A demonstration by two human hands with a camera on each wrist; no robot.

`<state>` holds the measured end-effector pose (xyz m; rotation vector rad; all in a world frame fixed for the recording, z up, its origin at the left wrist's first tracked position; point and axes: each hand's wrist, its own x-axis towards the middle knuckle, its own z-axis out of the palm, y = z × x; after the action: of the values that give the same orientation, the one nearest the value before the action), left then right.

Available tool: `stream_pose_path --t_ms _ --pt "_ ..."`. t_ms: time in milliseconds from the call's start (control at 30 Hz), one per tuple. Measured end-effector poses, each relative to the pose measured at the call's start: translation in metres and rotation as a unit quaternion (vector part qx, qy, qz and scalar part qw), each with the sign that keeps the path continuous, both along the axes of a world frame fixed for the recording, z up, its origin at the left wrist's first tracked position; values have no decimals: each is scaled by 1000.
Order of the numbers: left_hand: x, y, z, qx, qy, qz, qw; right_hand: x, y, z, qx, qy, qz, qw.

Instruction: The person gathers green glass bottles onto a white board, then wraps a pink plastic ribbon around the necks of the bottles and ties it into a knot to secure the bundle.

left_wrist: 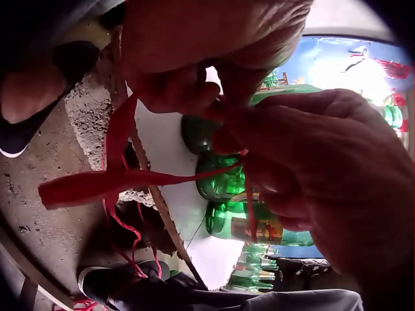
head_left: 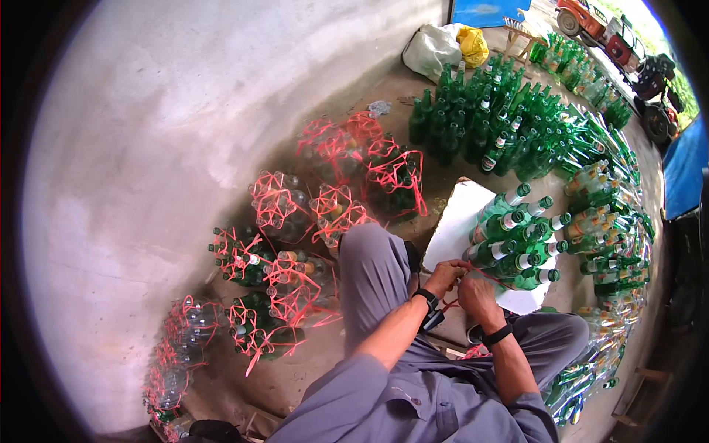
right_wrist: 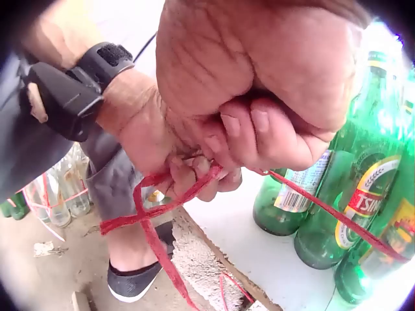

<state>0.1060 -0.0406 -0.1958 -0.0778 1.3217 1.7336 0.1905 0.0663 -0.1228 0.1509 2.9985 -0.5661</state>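
Pale wall point(head_left: 170, 111) is filling the left and upper left of the head view, with concrete floor point(head_left: 310, 369) spreading beneath it. Near the centre, a seated person is bending both arms over their lap. Just right of centre, a cluster of green bottles point(head_left: 517, 236) is standing on a white board point(head_left: 450, 221), and red string point(right_wrist: 337, 217) is running across the bottles' lower part to the hands. The left hand point(head_left: 445, 277) is pinching the string between curled fingers, while a loop and a flat end are hanging below in the lower left of the right wrist view. The right hand point(head_left: 480, 297) is touching the left, its fingers curling tightly into the palm and gripping the string. Left of the knees, string-tied bundles point(head_left: 277, 203) of clear and green bottles are resting on the floor. More bottles point(head_left: 509, 111) are crowding the upper right, near a white sack point(head_left: 430, 53) and a yellow bag point(head_left: 473, 46).
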Motion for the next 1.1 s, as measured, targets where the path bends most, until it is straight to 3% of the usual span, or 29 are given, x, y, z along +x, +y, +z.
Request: stream_pose_path --t_ms 200,300,367,467,567,633,700,733,800,967,1033,1067,1100 --pt "0 2 -8 -7 20 -31 999 -11 3 -12 -74 6 -34 997" --pt "7 7 -20 90 -25 42 995 -14 5 -21 -148 93 -81 981" --pt "6 -1 -2 70 88 5 994 -19 6 -20 -243 41 -150 957" --pt "5 -5 -3 57 144 -19 988 -24 7 -29 -314 88 -187 927" --pt "5 -2 -45 15 155 -48 987 -29 1 -9 -375 42 -255 890" --pt "6 -7 -11 52 129 -51 989 -33 -7 2 -392 26 -292 872" --pt "9 -3 -7 99 44 13 994 -37 -15 11 -447 11 -326 833" --pt "9 -1 -18 102 38 4 994 -38 -15 5 -443 12 -336 831" --pt "6 1 -37 46 343 -23 938 -39 -14 -14 -393 7 -308 866" --pt "9 -1 -2 83 163 8 983 -34 -16 9 -378 -9 -275 884" --pt "9 -2 5 51 275 -14 960 -32 -16 18 -361 42 -165 917" --pt "8 -1 -1 46 385 -10 922 -31 -14 23 -349 -22 -153 924" --pt "8 0 -11 47 383 -12 923 -30 -15 17 -348 -23 -157 924"
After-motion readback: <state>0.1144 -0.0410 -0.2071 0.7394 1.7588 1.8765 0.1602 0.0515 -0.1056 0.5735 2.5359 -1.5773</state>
